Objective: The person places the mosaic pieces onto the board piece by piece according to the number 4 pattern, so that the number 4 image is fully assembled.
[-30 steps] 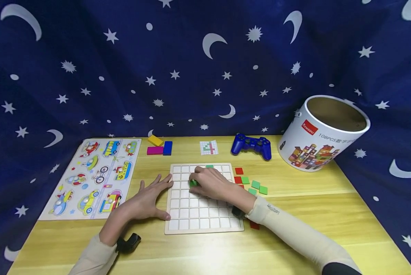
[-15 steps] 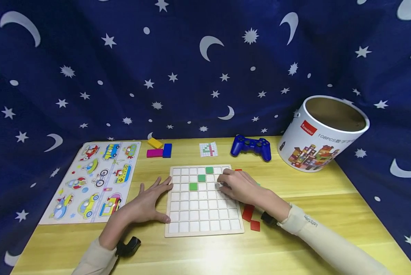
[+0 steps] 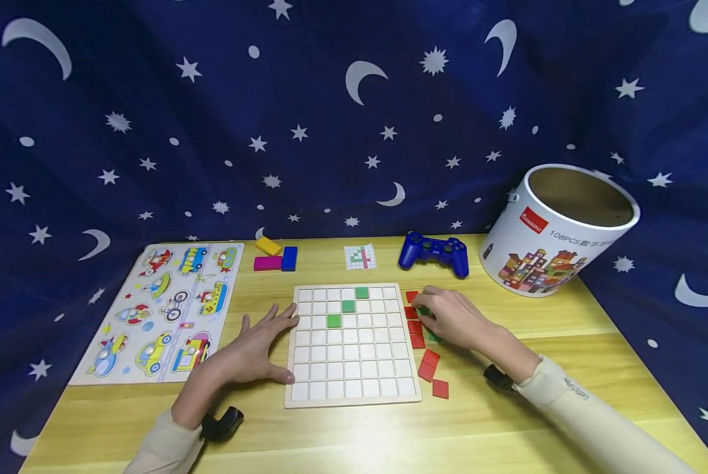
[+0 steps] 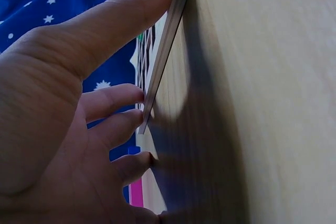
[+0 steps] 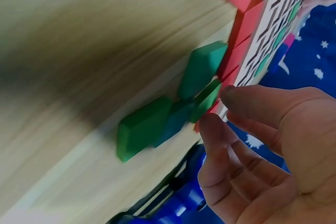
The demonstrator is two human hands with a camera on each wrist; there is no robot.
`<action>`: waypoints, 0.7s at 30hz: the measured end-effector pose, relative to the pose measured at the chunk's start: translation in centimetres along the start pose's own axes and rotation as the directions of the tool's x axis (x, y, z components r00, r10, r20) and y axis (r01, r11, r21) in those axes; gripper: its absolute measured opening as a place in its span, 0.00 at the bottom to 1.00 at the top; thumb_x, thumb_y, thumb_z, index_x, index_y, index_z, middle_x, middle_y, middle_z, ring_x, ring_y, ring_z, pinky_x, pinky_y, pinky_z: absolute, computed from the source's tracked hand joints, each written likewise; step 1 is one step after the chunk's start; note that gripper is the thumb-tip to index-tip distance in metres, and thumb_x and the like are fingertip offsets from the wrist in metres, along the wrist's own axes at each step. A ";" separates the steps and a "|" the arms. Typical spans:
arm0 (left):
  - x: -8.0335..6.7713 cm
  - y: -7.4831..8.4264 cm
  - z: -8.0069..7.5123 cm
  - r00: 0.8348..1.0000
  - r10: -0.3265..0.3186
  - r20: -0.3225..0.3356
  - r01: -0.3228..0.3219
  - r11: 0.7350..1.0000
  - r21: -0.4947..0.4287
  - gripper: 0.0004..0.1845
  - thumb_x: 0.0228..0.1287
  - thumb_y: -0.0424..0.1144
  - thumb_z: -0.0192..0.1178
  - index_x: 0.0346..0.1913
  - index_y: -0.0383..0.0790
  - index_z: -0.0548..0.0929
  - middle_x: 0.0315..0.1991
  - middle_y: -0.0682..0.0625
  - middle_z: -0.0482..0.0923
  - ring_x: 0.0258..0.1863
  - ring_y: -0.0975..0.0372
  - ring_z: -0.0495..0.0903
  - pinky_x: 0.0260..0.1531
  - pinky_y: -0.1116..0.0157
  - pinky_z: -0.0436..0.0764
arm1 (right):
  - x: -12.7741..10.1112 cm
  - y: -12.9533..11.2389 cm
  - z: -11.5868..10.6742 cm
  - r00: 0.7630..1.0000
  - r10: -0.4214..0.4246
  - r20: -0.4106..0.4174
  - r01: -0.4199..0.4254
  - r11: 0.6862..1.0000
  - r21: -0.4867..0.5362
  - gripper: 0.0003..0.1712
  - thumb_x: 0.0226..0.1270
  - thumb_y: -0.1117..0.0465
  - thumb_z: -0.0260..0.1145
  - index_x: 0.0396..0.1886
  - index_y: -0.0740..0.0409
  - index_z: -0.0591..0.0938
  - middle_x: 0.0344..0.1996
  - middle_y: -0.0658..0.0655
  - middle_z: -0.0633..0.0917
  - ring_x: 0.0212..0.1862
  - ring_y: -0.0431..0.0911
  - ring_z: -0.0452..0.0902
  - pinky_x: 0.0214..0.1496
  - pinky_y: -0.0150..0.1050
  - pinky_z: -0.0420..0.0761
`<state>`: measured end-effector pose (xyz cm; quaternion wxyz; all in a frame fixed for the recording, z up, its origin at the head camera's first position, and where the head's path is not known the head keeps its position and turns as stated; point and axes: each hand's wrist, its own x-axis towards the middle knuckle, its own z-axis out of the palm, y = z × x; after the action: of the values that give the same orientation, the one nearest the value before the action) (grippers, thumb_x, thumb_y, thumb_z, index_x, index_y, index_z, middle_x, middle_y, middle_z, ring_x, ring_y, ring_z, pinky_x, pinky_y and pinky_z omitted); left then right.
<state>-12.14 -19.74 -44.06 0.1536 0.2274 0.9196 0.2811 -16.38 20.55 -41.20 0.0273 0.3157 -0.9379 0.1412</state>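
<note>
A wooden grid board point(image 3: 352, 403) with white squares lies mid-table and bears three green tiles point(image 3: 334, 321) on a diagonal. My left hand point(image 3: 257, 349) is spread at its left side, with thumb and fingertips at the board's edge. To the right of the board, my right hand point(image 3: 456, 318) reaches down to loose green tiles point(image 5: 144, 128). Its thumb and index finger are a little apart, tips right by a small green tile point(image 5: 206, 99). Several red tiles point(image 3: 429, 363) lie along the board's right edge. In the head view my right hand partly hides the green tiles.
A small printed grid card point(image 3: 360, 257) lies behind the board, with a blue game controller point(image 3: 433, 254) to its right. A white bucket point(image 3: 543, 247) stands at the back right. Coloured blocks point(image 3: 275, 257) and a vehicle puzzle board point(image 3: 164, 309) are on the left.
My right hand has left a green tile on the grid board and moved right, off the board to the loose green tiles. My left hand has stayed at the board's left edge.
</note>
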 end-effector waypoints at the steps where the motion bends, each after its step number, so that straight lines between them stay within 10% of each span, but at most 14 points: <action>1: 0.0 0.0 0.0 1.000 -0.001 -0.001 0.001 1.000 -0.001 0.57 0.41 0.57 0.80 0.75 0.42 0.65 0.80 0.49 0.48 0.78 0.46 0.41 0.63 0.28 0.30 | 0.0 0.2 0.0 1.000 0.006 0.000 -0.006 1.000 0.001 0.14 0.57 0.68 0.75 0.44 0.59 0.88 0.35 0.52 0.83 0.26 0.39 0.71 0.27 0.34 0.76; 21: 0.1 -0.1 0.1 1.000 0.007 -0.005 -0.007 1.000 0.014 0.57 0.41 0.57 0.80 0.76 0.43 0.65 0.80 0.50 0.47 0.78 0.47 0.40 0.63 0.28 0.31 | -0.1 1.2 0.3 1.000 0.026 0.002 -0.025 0.999 -0.028 0.10 0.55 0.64 0.76 0.39 0.57 0.87 0.34 0.52 0.82 0.26 0.39 0.71 0.26 0.36 0.76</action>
<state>-12.19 -19.73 -44.17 0.1486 0.2310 0.9212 0.2757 -17.00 21.47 -41.76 0.0291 0.3034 -0.9438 0.1279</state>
